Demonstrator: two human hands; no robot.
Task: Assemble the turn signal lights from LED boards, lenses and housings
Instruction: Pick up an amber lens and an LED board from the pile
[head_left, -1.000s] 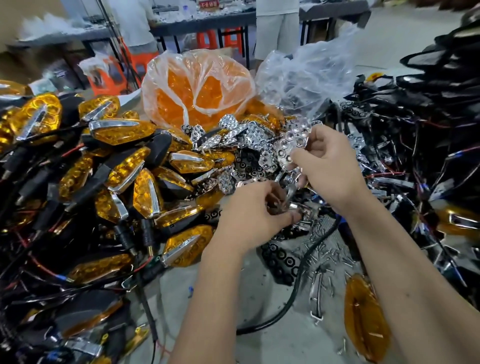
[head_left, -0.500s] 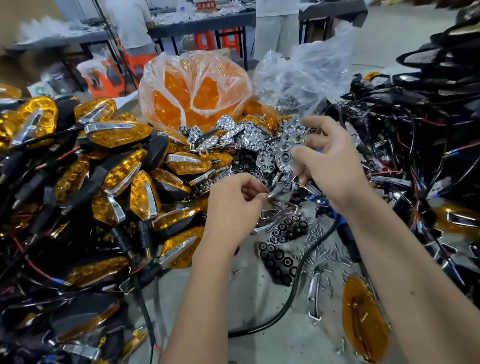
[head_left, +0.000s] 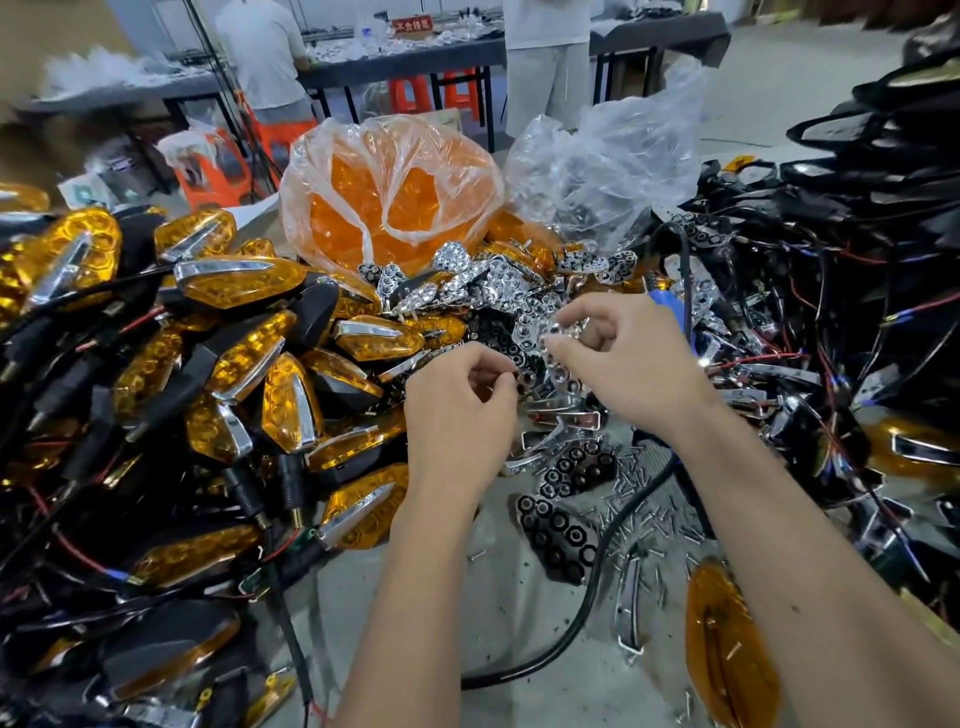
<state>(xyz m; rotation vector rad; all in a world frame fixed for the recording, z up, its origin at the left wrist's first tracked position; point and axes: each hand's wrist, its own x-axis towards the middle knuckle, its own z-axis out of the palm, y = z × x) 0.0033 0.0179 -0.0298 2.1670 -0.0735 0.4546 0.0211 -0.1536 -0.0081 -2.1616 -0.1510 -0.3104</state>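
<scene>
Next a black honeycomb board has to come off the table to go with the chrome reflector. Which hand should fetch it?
Left, probably. The right hand already pinches the chrome reflector, while the left hand seems to hold little, and the black honeycomb board lies just below it.

Chrome reflector (head_left: 558, 332) in my right hand (head_left: 628, 364): mirror-bright plated plastic, dimpled. Amber lenses (head_left: 244, 283) at the worktop's left edge are glossy, faceted, translucent plastic with shiny chrome trim. Housings (head_left: 314, 312) are matt black plastic. Bags (head_left: 608, 171) are thin, crinkled clear film. Screws (head_left: 644, 514) are bare metal. Worktop (head_left: 519, 623) is dull, scuffed grey.
</scene>
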